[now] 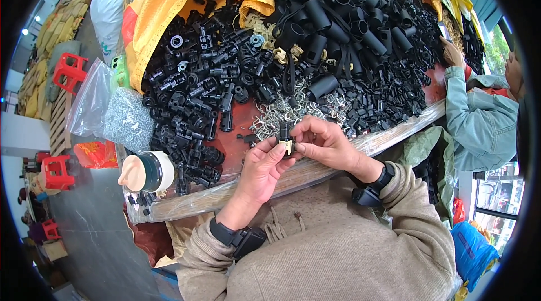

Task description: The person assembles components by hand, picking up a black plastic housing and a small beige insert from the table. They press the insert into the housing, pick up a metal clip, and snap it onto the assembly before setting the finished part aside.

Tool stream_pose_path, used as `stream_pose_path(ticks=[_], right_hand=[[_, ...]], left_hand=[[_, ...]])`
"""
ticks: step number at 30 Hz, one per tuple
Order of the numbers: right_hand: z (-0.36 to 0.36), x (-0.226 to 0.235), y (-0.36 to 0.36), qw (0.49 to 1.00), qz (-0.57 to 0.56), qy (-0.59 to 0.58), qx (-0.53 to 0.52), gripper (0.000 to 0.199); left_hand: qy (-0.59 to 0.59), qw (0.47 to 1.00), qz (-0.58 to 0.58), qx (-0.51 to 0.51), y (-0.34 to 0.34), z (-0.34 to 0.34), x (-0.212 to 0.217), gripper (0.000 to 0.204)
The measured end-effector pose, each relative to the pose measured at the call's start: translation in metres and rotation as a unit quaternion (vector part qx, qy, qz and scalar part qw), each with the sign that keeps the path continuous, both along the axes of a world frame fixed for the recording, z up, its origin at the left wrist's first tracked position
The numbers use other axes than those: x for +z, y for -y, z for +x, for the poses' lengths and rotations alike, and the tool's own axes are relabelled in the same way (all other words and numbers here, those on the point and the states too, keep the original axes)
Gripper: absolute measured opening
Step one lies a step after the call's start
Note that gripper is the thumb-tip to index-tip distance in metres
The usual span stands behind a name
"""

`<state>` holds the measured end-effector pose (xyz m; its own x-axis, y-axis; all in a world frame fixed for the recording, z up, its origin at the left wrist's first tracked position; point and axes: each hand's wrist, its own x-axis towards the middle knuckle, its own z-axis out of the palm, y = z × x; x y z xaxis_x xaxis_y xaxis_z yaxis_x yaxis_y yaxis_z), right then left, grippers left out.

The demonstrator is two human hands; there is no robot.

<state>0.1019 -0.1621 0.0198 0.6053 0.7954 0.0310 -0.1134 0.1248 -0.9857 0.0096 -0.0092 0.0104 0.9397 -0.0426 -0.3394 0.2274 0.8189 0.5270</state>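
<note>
Fingers [282, 152] of the left hand [262, 168] and of the right hand [321, 140] press together from both sides on a small black plastic part [286, 132] with a pale metal clip [288, 144] at its lower end, held in the air just above the near edge of the tabletop [236, 126]. Judged from this grip, the clip could slip or spring free if the pinch loosens, and would be hard to find among the loose silvery clips [282, 114] heaped directly behind the hands. Black tubes [332, 14] and black fittings [191, 87] cover the rest of the tabletop. Yellow woven sacks [163, 2] lie folded open along the far edge; a clear bag of small metal pieces [127, 118] sits at the left edge, with a white sack [107, 8] beyond it.
</note>
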Motion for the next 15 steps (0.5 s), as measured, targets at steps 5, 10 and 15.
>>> stream_pose_path(ticks=[5,10,15], right_hand=[[-0.002,0.004,0.001,0.978,-0.065,0.194,-0.030,0.016],[-0.004,-0.006,0.001,0.993,-0.067,0.086,-0.053,0.021],[-0.008,-0.011,0.000,0.997,-0.060,-0.014,-0.052,0.019]], left_hand=[[-0.005,1.000,-0.011,-0.005,-0.001,-0.003,-0.002,0.019],[-0.003,1.000,0.001,-0.009,0.001,-0.002,-0.001,0.019],[0.004,1.000,0.012,0.000,0.002,-0.002,-0.002,0.018]])
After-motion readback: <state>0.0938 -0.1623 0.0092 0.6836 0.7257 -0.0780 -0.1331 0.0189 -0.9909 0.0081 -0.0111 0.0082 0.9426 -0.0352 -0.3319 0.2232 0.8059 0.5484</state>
